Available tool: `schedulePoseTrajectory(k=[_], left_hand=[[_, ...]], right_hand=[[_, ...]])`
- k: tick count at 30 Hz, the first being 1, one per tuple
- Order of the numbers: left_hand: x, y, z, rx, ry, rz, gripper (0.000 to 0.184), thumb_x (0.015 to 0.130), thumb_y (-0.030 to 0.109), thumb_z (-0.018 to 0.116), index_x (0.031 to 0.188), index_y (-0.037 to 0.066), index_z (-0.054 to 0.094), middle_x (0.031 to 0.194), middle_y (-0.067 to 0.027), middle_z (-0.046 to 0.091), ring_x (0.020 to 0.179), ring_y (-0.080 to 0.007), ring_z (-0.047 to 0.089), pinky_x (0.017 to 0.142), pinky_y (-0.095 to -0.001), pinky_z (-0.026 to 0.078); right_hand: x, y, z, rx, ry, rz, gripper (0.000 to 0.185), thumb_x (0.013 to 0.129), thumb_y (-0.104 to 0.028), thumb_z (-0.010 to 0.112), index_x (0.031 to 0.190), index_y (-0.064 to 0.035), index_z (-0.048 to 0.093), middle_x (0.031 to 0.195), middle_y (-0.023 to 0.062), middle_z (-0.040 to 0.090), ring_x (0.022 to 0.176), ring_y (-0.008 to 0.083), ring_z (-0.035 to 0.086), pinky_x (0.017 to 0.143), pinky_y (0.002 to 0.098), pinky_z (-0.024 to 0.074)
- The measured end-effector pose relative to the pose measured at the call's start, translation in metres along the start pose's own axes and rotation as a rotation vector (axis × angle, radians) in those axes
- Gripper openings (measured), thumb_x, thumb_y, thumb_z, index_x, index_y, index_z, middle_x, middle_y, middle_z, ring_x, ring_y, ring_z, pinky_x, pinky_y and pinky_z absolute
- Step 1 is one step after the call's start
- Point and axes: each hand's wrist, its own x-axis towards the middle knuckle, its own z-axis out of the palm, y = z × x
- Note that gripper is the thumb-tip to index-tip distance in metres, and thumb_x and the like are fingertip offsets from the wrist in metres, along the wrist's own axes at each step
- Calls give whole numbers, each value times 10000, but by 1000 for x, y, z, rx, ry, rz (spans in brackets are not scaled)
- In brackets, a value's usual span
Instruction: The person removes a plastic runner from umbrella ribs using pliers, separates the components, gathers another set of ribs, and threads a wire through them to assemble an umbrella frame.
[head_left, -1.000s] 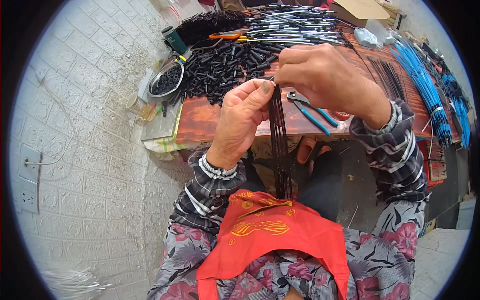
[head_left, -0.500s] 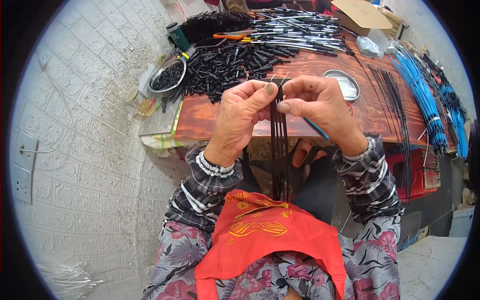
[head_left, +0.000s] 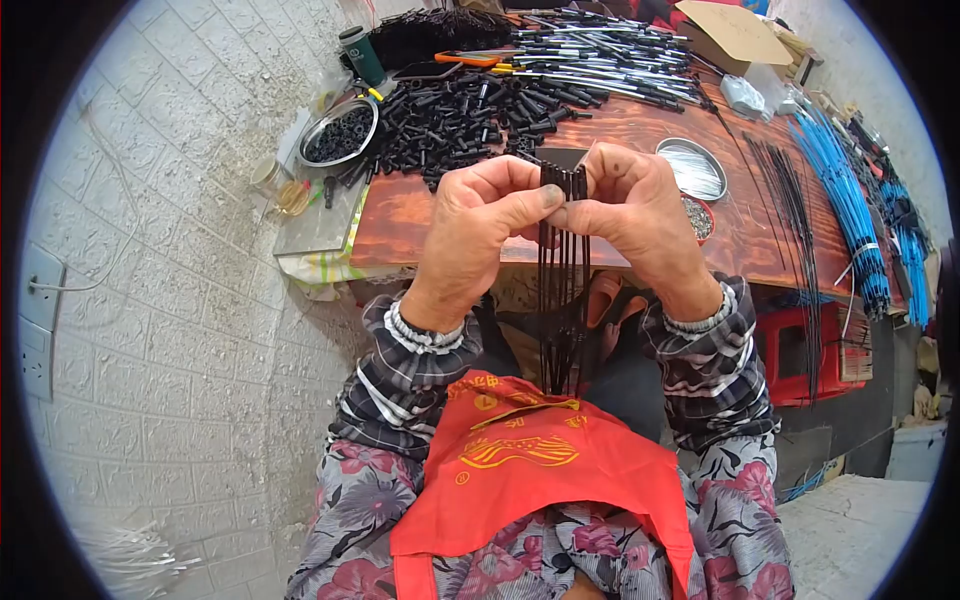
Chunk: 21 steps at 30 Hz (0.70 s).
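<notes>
Between my hands hangs a bundle of thin black rods [head_left: 563, 290], their black top ends lined up side by side in a row. My left hand [head_left: 470, 225] is closed on the left side of the bundle, thumb pressed across the front just below the tops. On the other side my right hand [head_left: 640, 215] pinches the rods, its thumb tip close against the left one. The lower ends reach down in front of the red apron [head_left: 530, 470]. The fingers behind the bundle are partly hidden.
Black tubular parts [head_left: 450, 130] lie heaped on the wooden table [head_left: 400, 225], beside a metal bowl [head_left: 375, 125] of small black pieces. A round tin [head_left: 715, 160] holds thin pale pins. Silver-and-black rods [head_left: 600, 55] are piled behind; blue rods [head_left: 845, 190] lie at the right.
The rods' tops now stand in a wider row between my fingers, and more strands show below. The thin pale tips seen above my hands before are no longer visible.
</notes>
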Motion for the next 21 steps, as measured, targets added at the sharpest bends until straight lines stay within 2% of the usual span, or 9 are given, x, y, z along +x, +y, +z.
schedulePoseTrajectory(k=[4,8,11,16,21], left_hand=[[-4,-3,0,12,29,33,104,881,73,678,937,-9,646,837,-47,670,704,-107,638,631,-253,547],[-1,-2,-2,-104,-43,-57,89,912,64,635,985,14,629,877,-30,658,760,-109,639,718,-266,549],[-4,-3,4,-210,-71,-33,126,897,107,675,957,10,622,845,-35,656,695,-97,627,627,-257,544],[-12,0,11,-222,-41,-39,124,902,126,681,930,22,620,841,-29,650,682,-95,618,620,-247,535],[-14,2,23,-241,126,10,121,908,122,676,956,13,652,861,-30,657,717,-96,618,642,-230,514]], right_hand=[[-1,1,2,93,-6,3,178,728,10,771,830,-32,632,766,3,648,671,56,572,622,208,462],[2,1,0,231,-28,1,174,734,-9,770,854,-25,646,768,0,648,651,58,565,604,207,459],[7,10,-8,300,-146,-16,173,748,-40,769,878,-16,658,761,2,649,642,57,564,590,202,452],[7,6,-11,376,-247,17,166,758,-75,773,867,-15,664,751,-6,642,625,49,546,563,209,434],[3,-2,4,297,-152,-15,169,767,-111,785,738,-52,629,657,-50,573,596,20,488,527,201,371]])
